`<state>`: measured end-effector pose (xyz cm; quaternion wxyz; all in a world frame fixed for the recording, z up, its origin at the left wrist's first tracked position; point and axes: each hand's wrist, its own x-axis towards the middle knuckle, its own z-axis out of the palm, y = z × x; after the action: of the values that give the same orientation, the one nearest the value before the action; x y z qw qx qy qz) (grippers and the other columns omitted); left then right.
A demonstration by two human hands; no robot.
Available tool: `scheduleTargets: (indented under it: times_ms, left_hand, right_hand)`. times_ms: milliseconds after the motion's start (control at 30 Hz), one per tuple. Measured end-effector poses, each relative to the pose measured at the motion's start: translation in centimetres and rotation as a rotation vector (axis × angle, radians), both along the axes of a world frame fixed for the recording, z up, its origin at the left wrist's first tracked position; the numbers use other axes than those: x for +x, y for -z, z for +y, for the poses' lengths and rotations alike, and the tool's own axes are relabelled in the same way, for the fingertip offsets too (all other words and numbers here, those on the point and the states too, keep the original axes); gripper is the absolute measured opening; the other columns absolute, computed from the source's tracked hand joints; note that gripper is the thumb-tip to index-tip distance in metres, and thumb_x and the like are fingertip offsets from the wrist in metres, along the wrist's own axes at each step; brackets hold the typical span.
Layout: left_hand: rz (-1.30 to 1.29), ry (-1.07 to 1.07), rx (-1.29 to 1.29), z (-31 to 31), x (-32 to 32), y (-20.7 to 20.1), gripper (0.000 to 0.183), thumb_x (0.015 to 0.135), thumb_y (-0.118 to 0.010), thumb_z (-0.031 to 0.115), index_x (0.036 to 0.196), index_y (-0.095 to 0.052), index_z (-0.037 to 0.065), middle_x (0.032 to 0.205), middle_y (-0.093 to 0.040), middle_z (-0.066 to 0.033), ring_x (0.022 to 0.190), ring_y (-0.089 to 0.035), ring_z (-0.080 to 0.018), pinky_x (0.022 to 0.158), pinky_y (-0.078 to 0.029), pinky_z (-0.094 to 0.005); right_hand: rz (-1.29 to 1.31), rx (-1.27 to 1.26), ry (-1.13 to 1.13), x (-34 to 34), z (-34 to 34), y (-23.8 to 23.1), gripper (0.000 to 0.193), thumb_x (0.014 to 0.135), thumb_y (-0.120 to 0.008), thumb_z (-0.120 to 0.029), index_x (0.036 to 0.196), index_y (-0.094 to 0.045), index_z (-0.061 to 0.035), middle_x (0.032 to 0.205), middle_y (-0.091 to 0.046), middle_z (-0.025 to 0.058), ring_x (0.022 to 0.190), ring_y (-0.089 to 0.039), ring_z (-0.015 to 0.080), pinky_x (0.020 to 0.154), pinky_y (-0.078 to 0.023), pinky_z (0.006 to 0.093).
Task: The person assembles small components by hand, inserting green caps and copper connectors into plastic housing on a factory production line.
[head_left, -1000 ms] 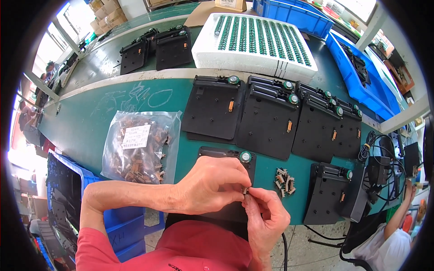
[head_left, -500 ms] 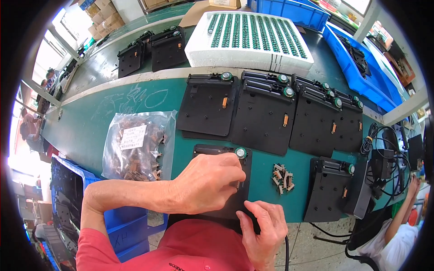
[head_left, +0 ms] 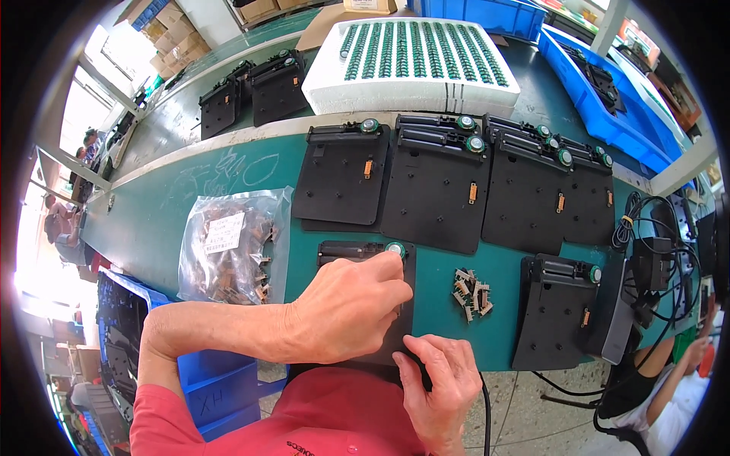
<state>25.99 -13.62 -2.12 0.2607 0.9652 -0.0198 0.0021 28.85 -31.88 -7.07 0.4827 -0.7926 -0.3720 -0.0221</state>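
The left hand (head_left: 353,308) curls over a black panel (head_left: 395,340), the right hand (head_left: 443,384) spread near its lower edge.

Black panel (head_left: 395,331), partly hidden, flat on table (head_left: 144,205)

Left grip (head_left: 346,308) mostly hides its fingertips (seemingly pinched).

left hand (head_left: 351,308) curled, right hand (head_left: 442,384) loosely parted
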Motion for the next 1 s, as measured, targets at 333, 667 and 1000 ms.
scheduleTargets:
  times_ms: [333,667,1000]
  left_hand:
    - [0.013,-0.009,0.009,-0.1,0.0,-0.3,0.021,0.068,-0.07,-0.001,0.089,-0.066,0.001,0.09,-0.057,-0.0093,0.075,-0.062,-0.026,0.058,-0.05,-0.0358]
    - [0.038,0.016,0.06,0.1,0.1,-0.2,0.022,0.069,-0.07,-0.001,0.09,-0.067,0.002,0.094,-0.057,-0.0083,0.076,-0.062,-0.0251,0.059,-0.05,-0.0361]
    - [-0.013,0.021,-0.002,0.7,-0.9,-0.6,0.032,0.065,-0.072,-0.004,0.095,-0.066,0.005,0.095,-0.057,-0.0089,0.077,-0.062,-0.026,0.06,-0.052,-0.0348]
  right_hand:
    - [0.019,0.024,-0.007,-0.1,0.0,0.0,0.029,0.068,-0.077,-0.002,0.095,-0.067,-0.0046,0.084,-0.062,0.0066,0.071,-0.059,0.0242,0.061,-0.048,0.0331]
    - [0.007,0.031,-0.002,0.0,0.1,0.1,0.028,0.069,-0.076,-0.001,0.095,-0.067,-0.0043,0.083,-0.062,0.0067,0.07,-0.058,0.0241,0.061,-0.047,0.0329]
    - [0.018,0.032,0.01,0.0,0.0,0.1,0.028,0.068,-0.076,0.001,0.094,-0.067,-0.0045,0.081,-0.063,0.0065,0.068,-0.058,0.0237,0.06,-0.047,0.0324]
